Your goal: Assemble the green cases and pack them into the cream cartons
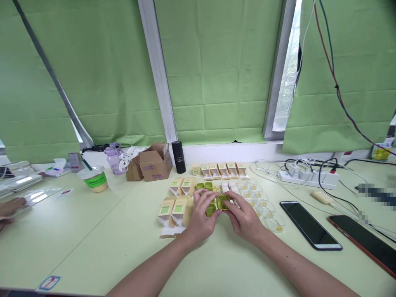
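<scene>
Both hands are together over the middle of the table. My left hand (202,214) has its fingers closed round a small olive-green case (222,202), which shows two square hollow parts side by side. From the other side my right hand (246,216) grips the right-hand part, with fingertips at its hollow. Just behind sit more green cases (204,185) of the same look. Small white pieces (229,187) stand beyond my right fingers. Clear plastic pieces with yellow spots (275,222) lie in rows to the right, partly hidden by that hand.
Opened small cartons (167,208) stand left of my hands, with another row (222,170) at the back. A cardboard box (154,163), black bottle (178,157) and drink cup (95,179) stand farther left. Phones (309,225), cables and a power strip (309,177) lie right. Another person's hand (12,206) shows far left.
</scene>
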{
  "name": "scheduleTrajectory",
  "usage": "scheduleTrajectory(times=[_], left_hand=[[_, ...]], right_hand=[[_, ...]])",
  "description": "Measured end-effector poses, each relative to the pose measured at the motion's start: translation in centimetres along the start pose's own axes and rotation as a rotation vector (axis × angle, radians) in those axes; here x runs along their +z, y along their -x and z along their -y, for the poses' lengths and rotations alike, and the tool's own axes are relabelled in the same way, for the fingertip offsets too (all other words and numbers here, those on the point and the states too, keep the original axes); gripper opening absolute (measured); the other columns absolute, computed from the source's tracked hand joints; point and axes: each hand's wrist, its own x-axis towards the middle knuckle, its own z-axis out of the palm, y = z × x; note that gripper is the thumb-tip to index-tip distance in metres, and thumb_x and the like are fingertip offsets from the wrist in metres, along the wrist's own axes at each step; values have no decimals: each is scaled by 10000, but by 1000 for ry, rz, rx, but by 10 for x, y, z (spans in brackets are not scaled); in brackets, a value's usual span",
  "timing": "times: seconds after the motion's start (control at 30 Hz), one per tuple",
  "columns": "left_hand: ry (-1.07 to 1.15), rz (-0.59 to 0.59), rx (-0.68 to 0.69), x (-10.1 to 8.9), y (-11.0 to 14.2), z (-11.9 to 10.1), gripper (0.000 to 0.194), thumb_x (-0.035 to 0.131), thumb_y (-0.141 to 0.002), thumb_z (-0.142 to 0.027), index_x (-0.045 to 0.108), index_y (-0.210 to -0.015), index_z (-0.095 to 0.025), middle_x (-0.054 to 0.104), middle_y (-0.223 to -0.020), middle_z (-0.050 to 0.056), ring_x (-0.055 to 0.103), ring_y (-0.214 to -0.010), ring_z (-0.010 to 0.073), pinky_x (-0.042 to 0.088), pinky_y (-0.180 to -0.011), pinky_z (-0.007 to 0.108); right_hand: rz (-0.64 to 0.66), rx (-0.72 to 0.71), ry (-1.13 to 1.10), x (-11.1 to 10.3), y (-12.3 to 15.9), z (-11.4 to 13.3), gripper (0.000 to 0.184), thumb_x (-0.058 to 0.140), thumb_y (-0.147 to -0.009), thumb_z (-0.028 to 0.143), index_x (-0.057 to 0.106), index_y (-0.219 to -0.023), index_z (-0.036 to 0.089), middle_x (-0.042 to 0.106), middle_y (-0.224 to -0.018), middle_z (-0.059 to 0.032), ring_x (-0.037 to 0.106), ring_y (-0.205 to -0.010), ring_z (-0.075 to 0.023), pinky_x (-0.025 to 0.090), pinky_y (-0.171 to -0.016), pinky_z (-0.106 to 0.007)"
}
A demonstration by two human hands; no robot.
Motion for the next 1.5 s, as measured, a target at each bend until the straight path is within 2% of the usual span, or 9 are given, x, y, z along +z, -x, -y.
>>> scheduleTrajectory(times=[0.23,0.67,0.87,1.13,1.3,1.37,1.43,1.5], left_hand=[[18,4,-20,-1,-1,-1,402,734,-967,-299,683,-1365,-273,672,-1300,121,449,-1337,337,450,-1129,567],[25,-5,-43,0,0,0,395,735,-973,-340,694,-1360,-271,668,-1321,123,426,-1360,339,445,-1144,574],[21,1,-48,-1,0,-1,406,720,-982,-326,682,-1382,-275,666,-1324,125,432,-1359,340,442,-1144,582],[18,-1,-50,-1,0,0,446,713,-985,-358,659,-1419,-272,669,-1328,131,442,-1353,343,448,-1136,579],[19,0,-41,-2,0,-1,458,640,-1026,-388,605,-1463,-258,680,-1328,136,451,-1342,338,445,-1131,559],[13,-10,-44,-2,0,-2,414,607,-1041,-383,610,-1437,-260,685,-1319,129,455,-1335,331,437,-1136,551],[3,-19,-45,-2,0,-2,378,596,-1045,-367,614,-1408,-263,679,-1327,122,454,-1335,325,431,-1142,545],[-14,-16,-38,-2,0,-2,367,602,-1038,-334,609,-1398,-265,659,-1354,123,445,-1349,325,429,-1146,547]], right_hand=[[-1,35,-9,0,2,0,265,567,-1036,127,639,-1275,216,662,-1325,-190,691,-1220,-304,657,-919,-455],[-7,-5,0,0,1,0,285,551,-1034,93,659,-1273,205,635,-1356,-209,680,-1230,-314,662,-892,-453],[0,63,-60,1,2,0,322,553,-1044,131,641,-1336,232,673,-1339,-176,696,-1240,-295,658,-971,-467],[-20,86,-98,4,6,-3,302,569,-1044,159,669,-1319,237,678,-1351,-180,701,-1257,-301,661,-978,-478],[-62,209,-135,6,7,-2,233,578,-1063,254,664,-1279,229,731,-1326,-160,709,-1272,-306,639,-1025,-491],[-72,288,-169,6,6,-1,198,548,-1082,305,668,-1219,228,773,-1232,-138,760,-1161,-291,660,-945,-448],[-52,393,-223,5,4,0,213,510,-1098,360,670,-1141,226,803,-1031,-97,800,-936,-256,663,-792,-373],[-22,509,-293,4,1,1,274,480,-1107,424,662,-1061,224,782,-848,-54,779,-754,-228,628,-677,-325]])
